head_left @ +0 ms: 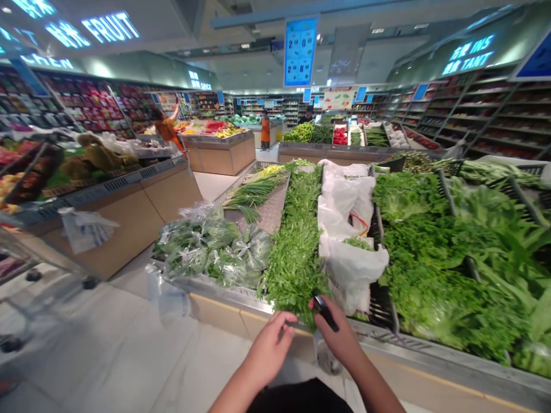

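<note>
My right hand (340, 338) is closed around a small dark object (325, 312), perhaps a knife or marker, at the front edge of a metal produce display (241, 295). My left hand (269, 344) is beside it with fingers curled, fingertips near the leafy green herbs (297, 252). I cannot make out anything in the left hand. White plastic bags (348, 229) lie just behind my right hand.
Bagged greens (215, 249) lie at the left of the display, lettuce and other leafy vegetables (434, 252) at the right. A wooden fruit counter (142, 212) stands across the aisle to the left. People in orange work at far counters (264, 131).
</note>
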Motion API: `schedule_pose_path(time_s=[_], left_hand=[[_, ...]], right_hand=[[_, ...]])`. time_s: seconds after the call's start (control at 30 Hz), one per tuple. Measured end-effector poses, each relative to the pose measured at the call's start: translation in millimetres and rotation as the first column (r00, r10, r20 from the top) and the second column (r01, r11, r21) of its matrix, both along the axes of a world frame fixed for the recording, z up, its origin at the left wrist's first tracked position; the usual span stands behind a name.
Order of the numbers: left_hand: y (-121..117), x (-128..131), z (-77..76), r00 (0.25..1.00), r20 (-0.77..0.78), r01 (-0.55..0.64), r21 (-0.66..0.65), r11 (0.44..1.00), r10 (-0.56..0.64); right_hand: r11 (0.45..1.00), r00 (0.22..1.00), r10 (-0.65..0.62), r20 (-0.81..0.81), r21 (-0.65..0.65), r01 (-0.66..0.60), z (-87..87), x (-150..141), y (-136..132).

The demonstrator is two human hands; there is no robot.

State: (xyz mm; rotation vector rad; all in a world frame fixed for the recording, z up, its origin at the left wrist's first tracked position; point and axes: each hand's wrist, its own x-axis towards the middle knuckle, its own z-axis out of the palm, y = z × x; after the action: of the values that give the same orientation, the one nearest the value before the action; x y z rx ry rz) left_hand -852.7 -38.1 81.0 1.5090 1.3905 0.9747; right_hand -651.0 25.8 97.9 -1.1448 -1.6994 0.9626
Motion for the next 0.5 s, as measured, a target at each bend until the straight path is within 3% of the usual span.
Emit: schedule_pose_path(time_s=[0.27, 0.5], left_hand=[[-8.3, -45.0, -5.6, 0.997, -0.034, 0.075, -0.003, 0.997, -0.075], [-10.6, -63.5, -14.4, 0.983, -0.058, 0.173, -0.039, 0.984, -0.175]], right_hand=[[0.98, 0.98, -0.198, -0.033, 0.014, 0.198, -8.9, -30.1, -19.1], [0.938, 0.932, -0.344, -0.113, 0.009, 0.348, -24.9, -40.6, -42.1]])
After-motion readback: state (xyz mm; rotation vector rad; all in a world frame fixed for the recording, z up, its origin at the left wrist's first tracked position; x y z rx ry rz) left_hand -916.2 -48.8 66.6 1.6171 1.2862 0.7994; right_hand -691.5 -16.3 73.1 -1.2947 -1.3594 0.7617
